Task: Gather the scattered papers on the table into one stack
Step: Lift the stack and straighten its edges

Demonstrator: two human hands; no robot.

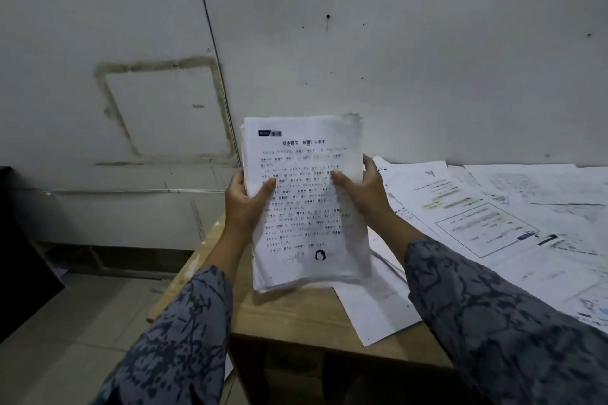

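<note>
Between both hands, rectangular paper stack (pixel 306 204)

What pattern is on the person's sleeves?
Sleeves: grey-blue with dark, blotchy, branching marks, seen best in the head view.

The top sheet of the stack of papers (pixel 306 200) has a printed title in Japanese; it seems to read 日本語で お願いします. The lines under it are too blurred to read. The print on the loose papers (pixel 487 217) on the surface is also not readable.
</note>
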